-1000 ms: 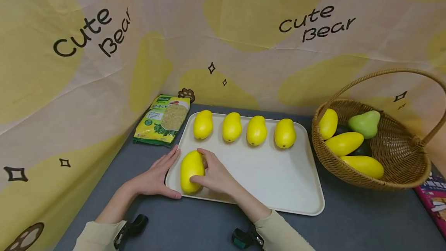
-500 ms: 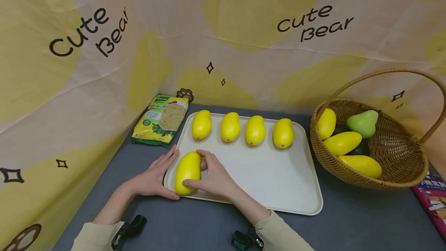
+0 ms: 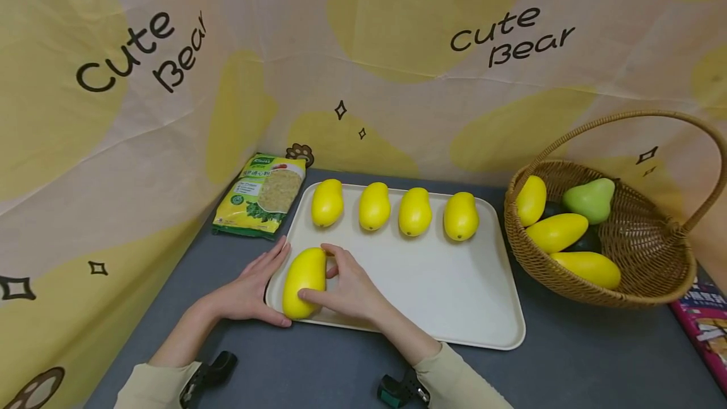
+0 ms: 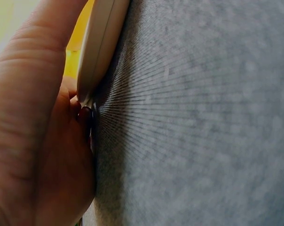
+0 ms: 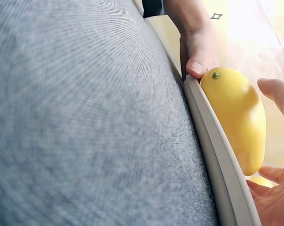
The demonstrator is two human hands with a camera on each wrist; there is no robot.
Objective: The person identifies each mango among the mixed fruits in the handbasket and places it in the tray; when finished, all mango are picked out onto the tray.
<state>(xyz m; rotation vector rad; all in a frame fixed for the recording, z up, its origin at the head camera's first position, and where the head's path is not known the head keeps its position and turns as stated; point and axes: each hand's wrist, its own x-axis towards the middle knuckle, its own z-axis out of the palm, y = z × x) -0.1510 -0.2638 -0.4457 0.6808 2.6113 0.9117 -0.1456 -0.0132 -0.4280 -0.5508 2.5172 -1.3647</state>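
Observation:
A yellow mango [image 3: 305, 283] with a small green stem end lies at the near left corner of the cream tray [image 3: 431, 295]. My right hand [image 3: 352, 286] is at its right side, thumb over it and fingertips at its far end. In the right wrist view the thumb [image 5: 276, 92] stands slightly apart from the mango [image 5: 233, 113], while the fingers [image 5: 269, 175] are close by or touching its end. My left hand [image 3: 244, 289] rests at the tray's left corner, fingers straight along the left edge and thumb at the front edge.
Several mangoes [image 3: 374, 207] stand in a row along the tray's back. A noodle or pasta packet [image 3: 261, 194] lies behind left. On the right, a wicker basket [image 3: 653, 270] holds yellow fruit, a green pear [image 3: 589, 199] and dark items. A pink package [image 3: 704, 327] is at far right.
The near mango has shifted slightly left and tilted, with my right thumb now reaching further across it. Between half a second ago and now, hardly anything moves. My left hand stays at the tray corner.

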